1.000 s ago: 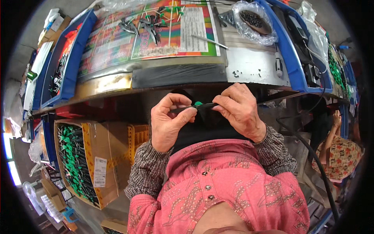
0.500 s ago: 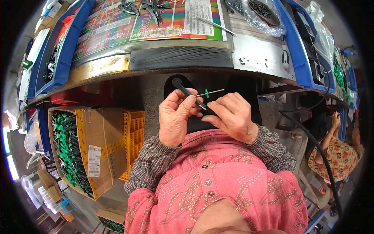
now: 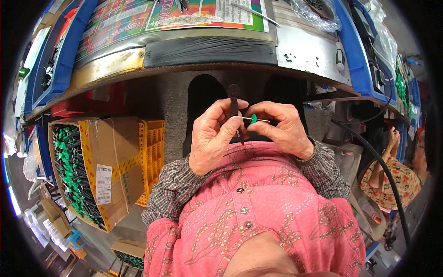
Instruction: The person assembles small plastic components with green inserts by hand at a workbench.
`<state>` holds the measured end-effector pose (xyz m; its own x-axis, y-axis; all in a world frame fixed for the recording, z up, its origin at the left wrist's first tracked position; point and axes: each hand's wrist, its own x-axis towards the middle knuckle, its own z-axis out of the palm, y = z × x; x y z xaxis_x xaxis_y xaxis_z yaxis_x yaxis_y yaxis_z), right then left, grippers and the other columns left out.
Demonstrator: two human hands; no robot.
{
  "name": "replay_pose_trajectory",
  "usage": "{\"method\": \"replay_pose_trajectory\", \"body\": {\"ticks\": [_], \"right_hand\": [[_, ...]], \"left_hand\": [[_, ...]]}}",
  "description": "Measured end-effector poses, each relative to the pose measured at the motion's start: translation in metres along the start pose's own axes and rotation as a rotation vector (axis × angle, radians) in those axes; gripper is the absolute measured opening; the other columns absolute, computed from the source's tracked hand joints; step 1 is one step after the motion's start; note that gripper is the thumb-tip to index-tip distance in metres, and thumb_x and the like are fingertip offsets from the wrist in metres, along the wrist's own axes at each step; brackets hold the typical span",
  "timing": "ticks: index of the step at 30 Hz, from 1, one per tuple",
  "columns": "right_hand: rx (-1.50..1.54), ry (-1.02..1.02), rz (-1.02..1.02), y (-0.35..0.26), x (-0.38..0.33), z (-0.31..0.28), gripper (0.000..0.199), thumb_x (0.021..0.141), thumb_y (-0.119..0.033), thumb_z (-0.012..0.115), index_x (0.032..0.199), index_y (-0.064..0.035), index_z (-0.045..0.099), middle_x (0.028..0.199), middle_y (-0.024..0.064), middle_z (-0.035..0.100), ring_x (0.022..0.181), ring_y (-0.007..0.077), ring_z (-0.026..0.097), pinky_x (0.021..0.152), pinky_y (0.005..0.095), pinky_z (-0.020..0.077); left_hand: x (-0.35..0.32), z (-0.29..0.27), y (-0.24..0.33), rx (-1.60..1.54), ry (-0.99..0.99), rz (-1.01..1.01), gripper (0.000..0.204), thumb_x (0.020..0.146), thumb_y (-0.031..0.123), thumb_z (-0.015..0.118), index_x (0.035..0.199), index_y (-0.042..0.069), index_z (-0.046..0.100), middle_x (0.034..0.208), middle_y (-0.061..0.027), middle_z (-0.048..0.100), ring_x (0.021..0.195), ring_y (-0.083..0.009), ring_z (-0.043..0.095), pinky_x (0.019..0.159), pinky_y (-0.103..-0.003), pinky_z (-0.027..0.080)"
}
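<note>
In front of my waist, my left hand (image 3: 213,134) is closed around a black flat bar (image 3: 234,107) with a round upper end, held nearly upright. A thin metal pin (image 3: 264,120) sticks out sideways from the bar toward the right. On the pin sits a small green piece (image 3: 253,119). My right hand (image 3: 287,128) has its thumb and forefinger curled about the green piece, one above and one below. Where the pin meets the bar is partly hidden by my left fingertips.
The workbench edge (image 3: 210,54) runs ahead, with a blue bin (image 3: 64,76) at left and another blue bin (image 3: 357,60) at right. Left of me stand a cardboard box (image 3: 117,161) of black-and-green parts and an orange crate (image 3: 152,159). A black cable (image 3: 385,182) hangs at right, near another person's patterned clothing (image 3: 392,184).
The black bar has turned from slanted to nearly upright. My right hand has moved from the bar's lower end to the green piece on the pin. The view has shifted slightly.
</note>
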<state>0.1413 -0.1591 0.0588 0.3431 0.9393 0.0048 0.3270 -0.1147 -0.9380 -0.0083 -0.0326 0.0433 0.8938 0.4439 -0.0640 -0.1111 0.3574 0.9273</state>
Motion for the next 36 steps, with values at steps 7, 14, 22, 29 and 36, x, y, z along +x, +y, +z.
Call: {"method": "replay_pose_trajectory", "body": {"ticks": [7, 14, 22, 29, 36], "right_hand": [[0.264, -0.036, 0.153, 0.014, -0.008, -0.002, 0.018, 0.082, -0.002, 0.069, 0.100, 0.0015, 0.065, 0.084, -0.0001, 0.063, 0.072, 0.0033, 0.056, 0.064, 0.0191, 0.0476], [0.264, -0.057, 0.207, 0.026, -0.010, -0.002, 0.018, 0.083, -0.002, 0.068, 0.100, 0.0024, 0.064, 0.084, 0.0002, 0.063, 0.073, 0.0034, 0.056, 0.063, 0.0186, 0.0480], [0.273, -0.043, 0.261, 0.045, -0.015, 0.001, 0.019, 0.083, 0.000, 0.067, 0.102, 0.0024, 0.065, 0.091, 0.0027, 0.066, 0.083, 0.0079, 0.062, 0.074, 0.0227, 0.0514], [0.323, -0.039, 0.310, 0.061, -0.020, 0.005, 0.021, 0.083, 0.001, 0.066, 0.103, 0.0001, 0.065, 0.095, 0.0022, 0.066, 0.087, 0.0072, 0.061, 0.079, 0.0230, 0.0505], [0.294, -0.034, 0.344, 0.071, -0.019, 0.003, 0.020, 0.083, 0.000, 0.067, 0.103, -0.0014, 0.065, 0.096, 0.0014, 0.066, 0.088, 0.0072, 0.061, 0.079, 0.0233, 0.0505]], "left_hand": [[-0.004, 0.004, -0.017, -0.125, 0.057, -0.065, 0.023, 0.093, 0.004, 0.057, 0.114, -0.004, 0.051, 0.087, -0.0064, 0.059, 0.072, -0.0102, 0.059, 0.054, -0.022, 0.051], [-0.005, -0.001, -0.030, -0.044, 0.096, -0.114, 0.018, 0.091, 0.006, 0.062, 0.105, -0.002, 0.055, 0.085, -0.0046, 0.061, 0.068, -0.0060, 0.055, 0.060, -0.020, 0.047], [-0.007, -0.002, -0.046, 0.135, 0.099, -0.039, 0.017, 0.089, 0.004, 0.065, 0.103, -0.002, 0.058, 0.087, -0.0023, 0.061, 0.074, -0.0043, 0.056, 0.064, -0.019, 0.046], [-0.002, 0.002, -0.050, 0.395, 0.147, 0.062, 0.018, 0.083, 0.001, 0.071, 0.097, -0.003, 0.062, 0.082, -0.0035, 0.063, 0.071, -0.0055, 0.058, 0.062, -0.020, 0.048], [0.008, 0.001, -0.058, 0.484, 0.151, 0.079, 0.015, 0.077, -0.001, 0.072, 0.091, 0.000, 0.067, 0.081, -0.0071, 0.064, 0.069, -0.0106, 0.062, 0.060, -0.023, 0.050]]}}
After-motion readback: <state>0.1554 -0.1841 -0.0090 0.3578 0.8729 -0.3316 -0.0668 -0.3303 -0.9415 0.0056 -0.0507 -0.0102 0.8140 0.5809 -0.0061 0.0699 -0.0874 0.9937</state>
